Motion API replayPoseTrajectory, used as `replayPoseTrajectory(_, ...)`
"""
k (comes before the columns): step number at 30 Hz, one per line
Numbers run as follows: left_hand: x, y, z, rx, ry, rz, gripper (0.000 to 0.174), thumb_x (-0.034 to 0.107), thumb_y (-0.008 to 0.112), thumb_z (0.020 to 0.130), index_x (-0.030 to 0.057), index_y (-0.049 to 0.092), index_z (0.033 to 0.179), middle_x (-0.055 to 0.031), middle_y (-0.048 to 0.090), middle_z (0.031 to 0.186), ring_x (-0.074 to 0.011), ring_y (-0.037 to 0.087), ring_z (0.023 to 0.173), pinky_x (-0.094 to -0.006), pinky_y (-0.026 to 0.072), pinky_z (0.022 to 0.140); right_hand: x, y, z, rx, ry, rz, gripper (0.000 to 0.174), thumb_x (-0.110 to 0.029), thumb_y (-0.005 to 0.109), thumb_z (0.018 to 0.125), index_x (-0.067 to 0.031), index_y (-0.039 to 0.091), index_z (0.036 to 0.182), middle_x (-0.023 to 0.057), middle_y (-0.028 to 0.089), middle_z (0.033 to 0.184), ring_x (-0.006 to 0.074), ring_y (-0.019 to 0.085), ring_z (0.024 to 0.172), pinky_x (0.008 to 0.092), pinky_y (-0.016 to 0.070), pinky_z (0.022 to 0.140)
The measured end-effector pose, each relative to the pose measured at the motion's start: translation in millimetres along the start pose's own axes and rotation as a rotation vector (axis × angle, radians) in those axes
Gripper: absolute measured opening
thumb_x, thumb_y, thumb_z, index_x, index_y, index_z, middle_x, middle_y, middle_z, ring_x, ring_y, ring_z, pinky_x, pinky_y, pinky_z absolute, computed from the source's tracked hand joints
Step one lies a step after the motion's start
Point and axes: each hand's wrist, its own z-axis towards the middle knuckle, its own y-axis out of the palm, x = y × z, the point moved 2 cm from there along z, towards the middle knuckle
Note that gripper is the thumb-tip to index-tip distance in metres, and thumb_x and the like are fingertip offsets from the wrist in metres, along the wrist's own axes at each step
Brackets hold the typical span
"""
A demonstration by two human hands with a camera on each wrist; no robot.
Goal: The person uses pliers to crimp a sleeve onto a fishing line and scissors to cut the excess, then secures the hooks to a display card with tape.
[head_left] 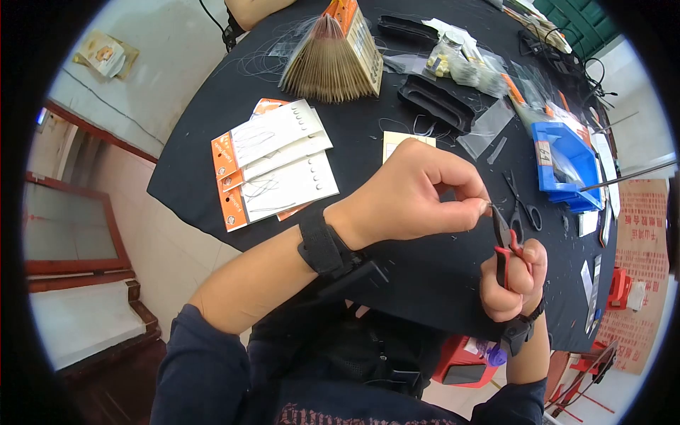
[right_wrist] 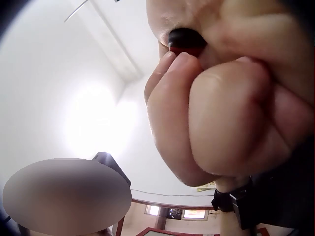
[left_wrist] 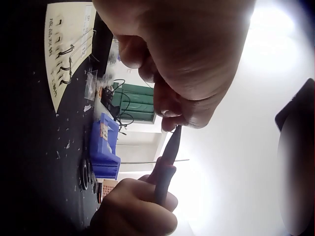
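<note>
My right hand (head_left: 516,285) grips needle-nose pliers (head_left: 503,244) with red and black handles, their jaws pointing up toward my left hand (head_left: 414,198). Thumb and index finger of the left hand pinch a tiny thing right at the pliers' tip. In the left wrist view the pliers (left_wrist: 167,156) meet those fingertips, and a small glint shows there; I cannot tell what it is. Beyond the left hand lies a cream card (left_wrist: 55,37) with several dark fish hooks on it. The right wrist view shows curled fingers (right_wrist: 197,113) around the handles.
White cards with orange ends (head_left: 301,177) lie at the left, below a fanned bundle of cards (head_left: 329,67). Black trays (head_left: 435,105), a jar (head_left: 445,58) and clear bags stand farther back. Scissors (head_left: 528,212) and a blue bin (head_left: 544,177) are to the right. Another person's arm (head_left: 255,10) rests at the far edge.
</note>
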Motion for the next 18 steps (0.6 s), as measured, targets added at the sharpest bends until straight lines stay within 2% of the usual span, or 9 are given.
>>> replayPoseTrajectory(1, -2.2, 0.9, -0.6, 0.005, -0.005, -0.068, 0.006, 0.005, 0.069, 0.079, -0.0004, 0.071, 0.080, -0.0010, 0.067, 0.071, -0.0035, 0.055, 0.063, -0.0194, 0.0423, 0.056, 0.5, 0.3, -0.3, -0.008, 0.007, -0.006, 0.049, -0.039, 0.035, 0.089, -0.0121, 0.023, 0.049, 0.0041, 0.034, 0.057, 0.0064, 0.025, 0.041, 0.0197, 0.0177, 0.034)
replayPoseTrajectory(4, 2.3, -2.4, 2.1, -0.011, -0.013, 0.039, 0.007, 0.005, 0.069, 0.080, -0.0007, 0.072, 0.080, -0.0016, 0.067, 0.071, -0.0035, 0.056, 0.064, -0.0198, 0.0433, 0.056, 1.0, 0.5, 0.0, 0.059, -0.042, -0.079, 0.050, -0.038, 0.038, 0.088, -0.0113, 0.025, 0.048, 0.0040, 0.033, 0.057, 0.0066, 0.026, 0.041, 0.0209, 0.0168, 0.034)
replayPoseTrajectory(7, -4.8, -6.7, 3.0, -0.058, 0.035, 0.301, 0.007, 0.005, 0.068, 0.081, -0.0011, 0.072, 0.080, -0.0022, 0.068, 0.073, -0.0030, 0.056, 0.064, -0.0200, 0.0429, 0.055, -6.3, 6.6, -10.9, 0.007, -0.127, -0.518, 0.052, -0.040, 0.041, 0.087, -0.0101, 0.030, 0.046, 0.0036, 0.033, 0.056, 0.0072, 0.026, 0.040, 0.0231, 0.0177, 0.034)
replayPoseTrajectory(9, -2.0, -8.5, 2.9, -0.050, -0.195, 0.189, 0.009, 0.006, 0.067, 0.083, -0.0010, 0.071, 0.081, -0.0029, 0.069, 0.075, -0.0031, 0.057, 0.066, -0.0200, 0.0431, 0.056, -15.1, 26.3, -12.2, -0.014, -0.502, -0.660, 0.046, -0.036, 0.053, 0.081, -0.0073, 0.038, 0.048, 0.0045, 0.039, 0.061, 0.0117, 0.032, 0.043, 0.0259, 0.0228, 0.042)
replayPoseTrajectory(11, -1.1, -4.5, 2.3, -0.052, -0.359, 0.041, 0.010, 0.008, 0.066, 0.085, -0.0008, 0.070, 0.081, -0.0034, 0.069, 0.078, -0.0032, 0.057, 0.067, -0.0199, 0.0432, 0.057, -24.4, 30.5, -20.7, 0.350, -0.867, -1.059, 0.034, -0.027, 0.057, 0.079, -0.0064, 0.046, 0.054, 0.0057, 0.045, 0.070, 0.0123, 0.041, 0.053, 0.0241, 0.0287, 0.050)
replayPoseTrajectory(12, -5.2, -1.2, 2.7, -0.063, -0.410, -0.049, 0.011, 0.008, 0.065, 0.086, -0.0006, 0.069, 0.081, -0.0035, 0.069, 0.079, -0.0033, 0.057, 0.068, -0.0198, 0.0432, 0.058, -28.1, 29.6, -21.1, 0.631, -0.972, -1.234, 0.021, -0.016, 0.061, 0.077, -0.0060, 0.055, 0.060, 0.0039, 0.045, 0.076, 0.0121, 0.044, 0.064, 0.0226, 0.0318, 0.057)
replayPoseTrajectory(13, -7.5, 3.5, 2.4, -0.080, -0.468, -0.142, 0.011, 0.009, 0.065, 0.087, -0.0004, 0.068, 0.081, -0.0036, 0.069, 0.080, -0.0033, 0.057, 0.069, -0.0197, 0.0432, 0.059, -30.7, 29.9, -17.4, 0.821, -1.004, -1.411, 0.007, -0.010, 0.069, 0.073, -0.0048, 0.066, 0.070, 0.0007, 0.041, 0.077, 0.0110, 0.041, 0.067, 0.0231, 0.0302, 0.058)
replayPoseTrajectory(15, -5.1, 14.0, -0.8, -0.136, -0.522, -0.192, 0.013, 0.010, 0.065, 0.089, 0.0003, 0.066, 0.082, -0.0043, 0.068, 0.081, -0.0041, 0.059, 0.073, -0.0195, 0.0440, 0.065, -33.9, 27.9, -14.4, 1.023, -0.910, -1.684, 0.019, -0.007, 0.078, 0.067, -0.0031, 0.073, 0.084, -0.0014, 0.041, 0.077, 0.0097, 0.040, 0.067, 0.0239, 0.0297, 0.058)
replayPoseTrajectory(18, -1.2, 23.2, -3.4, -0.169, -0.586, -0.316, 0.015, 0.013, 0.066, 0.090, 0.0014, 0.066, 0.081, -0.0019, 0.064, 0.074, -0.0041, 0.056, 0.069, -0.0197, 0.0419, 0.062, -32.6, 29.0, -6.0, 0.938, -0.748, -1.874, 0.039, -0.012, 0.083, 0.064, -0.0046, 0.075, 0.101, -0.0015, 0.040, 0.076, 0.0096, 0.040, 0.067, 0.0244, 0.0283, 0.057)
